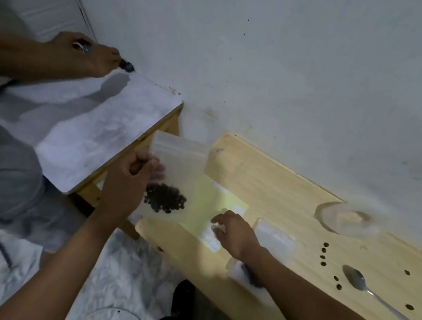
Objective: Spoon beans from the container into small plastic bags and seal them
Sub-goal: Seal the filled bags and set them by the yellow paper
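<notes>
Clear plastic bag [174, 171] of dark beans [164, 199] hanging off the worktop [267, 193] edge | I'm pinching it in my left hand [129, 176] | right hand [235, 232] resting loose-fingered on flat bags [215, 205] | spoon [364, 287] lying nearby

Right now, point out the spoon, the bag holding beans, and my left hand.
spoon [354, 279], head view, on its bowl.
bag of beans [178, 161], head view, on its clear upper part.
left hand [128, 176], head view, on its back.

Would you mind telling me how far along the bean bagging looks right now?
Partly done. The left hand holds a plastic bag already carrying dark beans; whether it is sealed is unclear. The right hand reaches toward the papers. The spoon lies idle, loose beans remain scattered, and flat bags wait.
</notes>
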Demonstrator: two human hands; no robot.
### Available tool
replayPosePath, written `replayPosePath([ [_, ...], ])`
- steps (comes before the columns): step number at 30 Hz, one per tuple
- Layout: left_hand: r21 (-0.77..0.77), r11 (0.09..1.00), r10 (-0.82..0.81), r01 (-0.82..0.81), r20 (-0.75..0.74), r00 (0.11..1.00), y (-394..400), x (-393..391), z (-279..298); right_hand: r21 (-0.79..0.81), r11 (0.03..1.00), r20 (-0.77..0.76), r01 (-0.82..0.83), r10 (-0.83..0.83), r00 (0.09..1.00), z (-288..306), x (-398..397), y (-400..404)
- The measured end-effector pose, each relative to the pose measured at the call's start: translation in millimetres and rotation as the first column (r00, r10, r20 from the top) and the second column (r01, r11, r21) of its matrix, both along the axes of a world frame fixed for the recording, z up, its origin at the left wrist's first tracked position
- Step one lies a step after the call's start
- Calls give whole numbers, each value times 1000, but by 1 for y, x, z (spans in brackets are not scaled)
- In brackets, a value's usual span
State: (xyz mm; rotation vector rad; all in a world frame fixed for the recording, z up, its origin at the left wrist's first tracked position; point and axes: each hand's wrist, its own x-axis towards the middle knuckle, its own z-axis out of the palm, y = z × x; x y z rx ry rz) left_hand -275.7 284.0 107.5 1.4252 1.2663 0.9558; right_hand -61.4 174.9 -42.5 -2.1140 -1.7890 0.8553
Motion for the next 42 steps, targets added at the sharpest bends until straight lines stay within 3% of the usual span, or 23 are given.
replayPosePath([
  [4,-49,999,-20,18,-41,999,4,-15,-9,-13,989,203,-149,149,968,-4,-13,15],
  [9,-83,995,-54,51,-39,998,9,-17,-11,-17,979,238,-202,200,951,-10,-17,24],
  [11,-83,994,-77,72,-58,995,13,-13,-10,-26,985,158,-170,172,972,-9,-17,26],
  [14,-74,990,-125,120,-61,990,17,-6,-7,-25,998,-141,51,-54,989,7,-10,28],
  [17,-53,984,-173,170,-61,983,21,10,-3,49,956,-339,288,-255,906,39,9,24],
  [22,-53,961,-272,272,0,962,19,58,5,186,851,-560,491,-318,765,122,41,20],
  [29,-15,924,-382,383,53,923,-1,132,20,304,721,-632,623,-336,698,183,62,17],
  [37,107,877,-463,469,-76,883,-15,170,33,309,623,-636,718,-426,643,190,86,11],
  [42,91,855,-500,510,-114,858,-15,179,31,366,592,-593,718,-446,671,188,90,7],
])
